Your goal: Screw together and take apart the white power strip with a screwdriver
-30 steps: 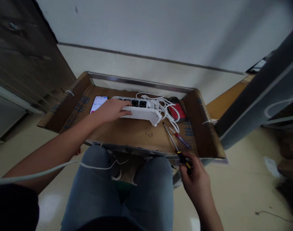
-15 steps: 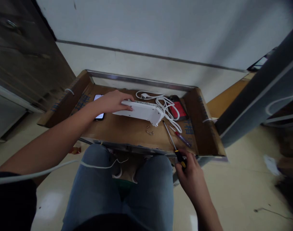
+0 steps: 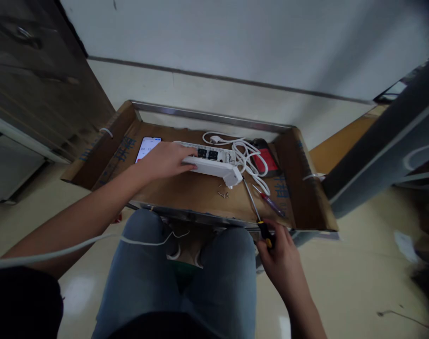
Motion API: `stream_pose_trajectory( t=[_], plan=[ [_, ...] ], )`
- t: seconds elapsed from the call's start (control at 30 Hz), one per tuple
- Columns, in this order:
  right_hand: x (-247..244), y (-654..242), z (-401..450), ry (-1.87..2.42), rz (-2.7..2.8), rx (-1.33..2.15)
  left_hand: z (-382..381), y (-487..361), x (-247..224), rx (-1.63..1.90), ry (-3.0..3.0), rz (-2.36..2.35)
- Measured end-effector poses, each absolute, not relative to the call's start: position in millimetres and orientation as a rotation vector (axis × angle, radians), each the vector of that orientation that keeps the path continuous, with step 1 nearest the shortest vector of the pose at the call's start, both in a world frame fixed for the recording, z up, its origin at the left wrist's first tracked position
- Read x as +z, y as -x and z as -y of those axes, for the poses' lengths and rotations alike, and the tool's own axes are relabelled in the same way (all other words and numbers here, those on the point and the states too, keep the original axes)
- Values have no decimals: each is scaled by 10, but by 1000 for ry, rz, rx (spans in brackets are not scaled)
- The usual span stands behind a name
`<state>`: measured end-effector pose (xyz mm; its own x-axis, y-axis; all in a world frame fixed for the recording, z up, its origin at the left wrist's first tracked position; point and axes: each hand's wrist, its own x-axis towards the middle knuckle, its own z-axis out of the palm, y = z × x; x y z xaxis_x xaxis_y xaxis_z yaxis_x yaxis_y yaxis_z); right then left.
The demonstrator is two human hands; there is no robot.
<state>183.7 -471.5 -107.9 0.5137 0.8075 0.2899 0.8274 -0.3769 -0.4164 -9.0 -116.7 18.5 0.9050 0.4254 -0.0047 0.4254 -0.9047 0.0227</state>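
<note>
I see the left hand (image 3: 165, 161) clasping the white power strip (image 3: 210, 162), sockets showing again; lower right, the right hand (image 3: 280, 259) grips a yellow-and-black screwdriver (image 3: 266, 234).

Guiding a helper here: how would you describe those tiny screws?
On the cardboard-lined tray over the person's knees, find the white power strip. Just below its right end lie the small metal screws, a tiny loose cluster, left of the red-handled screwdriver.
</note>
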Motion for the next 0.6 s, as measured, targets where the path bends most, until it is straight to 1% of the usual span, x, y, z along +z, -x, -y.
stream_pose_trajectory(
  t=[0.3,0.43,0.6],
  plan=[
    [-1113,-1844,4692,2234,1323,-79,1316,311,-148,301,-3158,-412],
    [-1139,-1836,4688,2224,1320,-97,1416,404,-324,362,-3199,-402],
    [-1157,-1838,4676,2230,1311,-108,1492,468,-511,520,-3158,-392]
  ],
)
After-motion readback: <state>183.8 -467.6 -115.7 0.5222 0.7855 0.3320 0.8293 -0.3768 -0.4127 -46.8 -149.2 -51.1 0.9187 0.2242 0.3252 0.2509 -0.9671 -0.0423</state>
